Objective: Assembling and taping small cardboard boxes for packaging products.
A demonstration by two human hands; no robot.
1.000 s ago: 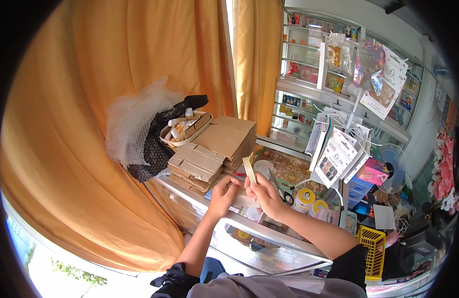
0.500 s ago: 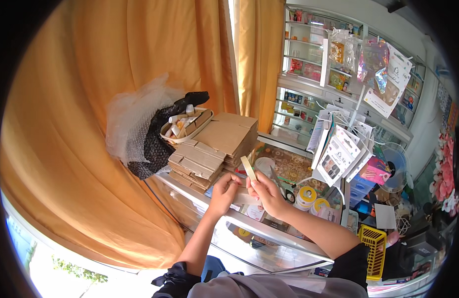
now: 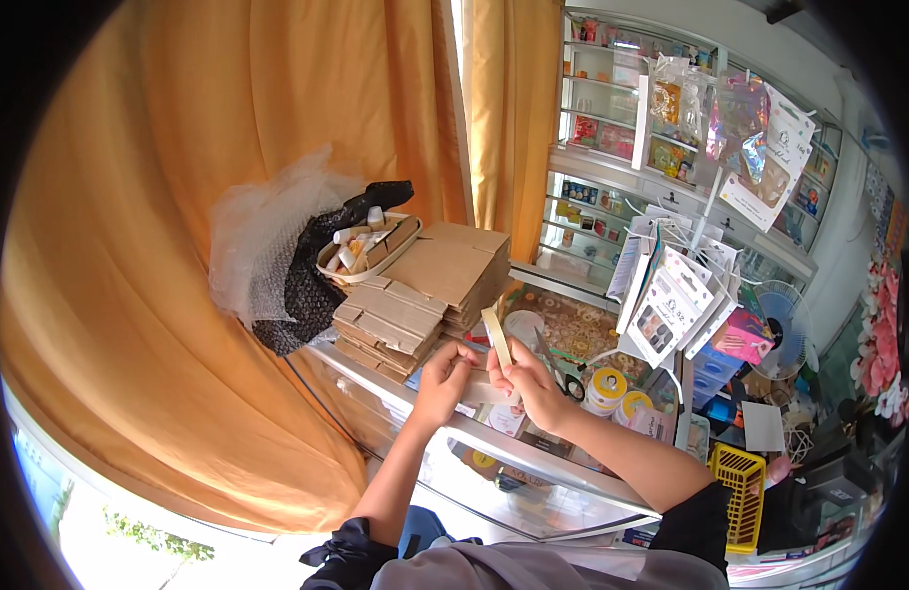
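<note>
Orange curtain (image 3: 228, 147) to the left, glass display counter (image 3: 563, 470) below, stocked shelves behind. Pinched narrowly between thumb and fingers of the right hand (image 3: 535, 391): a yellowish strip (image 3: 498, 334), upper end sticking up free. Curled closed at the other side, the left hand (image 3: 440, 386), apparently holding one end of a pale flat piece (image 3: 486, 392) stretching across to the right hand. Held above the counter's near edge, just in front of the cardboard. Cannot tell whether strip and flat piece join behind the fingers.

As for progress, probably partway: both pieces already in hand, free end of the strip not pressed onto anything. Left as it is, by the look of it: flattened cardboard (image 3: 454, 265) in a large stack, with smaller folded pieces (image 3: 388, 320) nearer the hands. Just beyond the right hand, black-handled scissors (image 3: 573, 386), not in use.

Beside the large stack, a pale oval basket (image 3: 366, 275) with white bottles (image 3: 347, 258) and something brown inside. To the right of the scissors, round yellow-topped tubs (image 3: 607, 385), contents hidden. Farther right and lower, a yellow plastic basket (image 3: 740, 482); cannot make out anything in it.
</note>
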